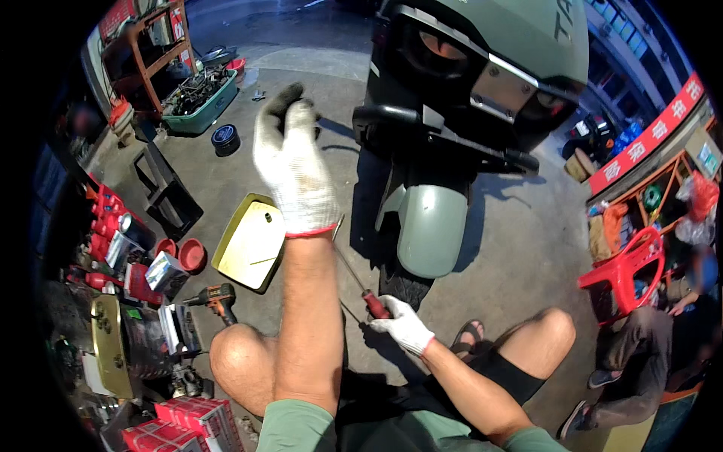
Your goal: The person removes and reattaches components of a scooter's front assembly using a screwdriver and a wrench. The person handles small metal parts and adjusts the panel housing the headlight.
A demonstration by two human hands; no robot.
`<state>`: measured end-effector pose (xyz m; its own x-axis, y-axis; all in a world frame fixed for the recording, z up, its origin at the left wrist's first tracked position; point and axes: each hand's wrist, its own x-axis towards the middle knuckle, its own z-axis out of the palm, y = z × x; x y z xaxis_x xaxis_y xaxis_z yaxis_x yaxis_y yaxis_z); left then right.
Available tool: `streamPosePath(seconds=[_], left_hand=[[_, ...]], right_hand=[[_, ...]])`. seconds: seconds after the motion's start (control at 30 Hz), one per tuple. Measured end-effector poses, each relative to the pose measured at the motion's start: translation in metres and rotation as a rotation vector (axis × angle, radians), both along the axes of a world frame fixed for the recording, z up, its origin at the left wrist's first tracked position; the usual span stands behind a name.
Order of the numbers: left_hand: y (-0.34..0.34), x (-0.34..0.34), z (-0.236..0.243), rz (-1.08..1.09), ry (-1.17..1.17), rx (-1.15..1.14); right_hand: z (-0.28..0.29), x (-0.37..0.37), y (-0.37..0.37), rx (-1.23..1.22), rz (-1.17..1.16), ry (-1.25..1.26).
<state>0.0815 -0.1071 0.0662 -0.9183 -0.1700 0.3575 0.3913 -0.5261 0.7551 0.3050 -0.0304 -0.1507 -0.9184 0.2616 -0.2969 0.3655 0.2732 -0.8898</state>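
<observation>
My left hand (297,169), in a white knit glove with dark fingers, is raised in front of me to the left of a green motorcycle (527,45). Its fingers point away from me, slightly bent and apart from the thumb, and nothing shows in them. Lower and to the right, my gloved right hand (405,328) is closed around the red handle of a screwdriver (376,304). The long metal shaft slants up and left toward my left wrist. Just beyond that hand stand the front tyre (404,288) and the green front fender (431,230).
A yellow tray (230,260) with a small dark part lies left of my forearm. Near my left knee sits a cordless drill (217,300). Boxes, red bowls (192,256) and a green bin (197,113) line the left. A red chair (629,273) and a seated person are at right.
</observation>
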Motion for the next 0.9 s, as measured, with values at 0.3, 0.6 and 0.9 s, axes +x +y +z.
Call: streamPosePath(seconds=[0.3, 0.6, 0.9], left_hand=[[0.015, 0.04, -0.051, -0.244, -0.033, -0.506], [-0.055, 0.05, -0.23, -0.197, -0.435, -0.707], [-0.043, 0.127, -0.266, -0.538, -0.612, -0.816]], right_hand=[[-0.191, 0.061, -0.012, 0.347, 0.105, -0.606], [-0.139, -0.014, -0.054, -0.45, -0.094, -0.051], [-0.078, -0.068, -0.063, -0.627, -0.528, 0.07]])
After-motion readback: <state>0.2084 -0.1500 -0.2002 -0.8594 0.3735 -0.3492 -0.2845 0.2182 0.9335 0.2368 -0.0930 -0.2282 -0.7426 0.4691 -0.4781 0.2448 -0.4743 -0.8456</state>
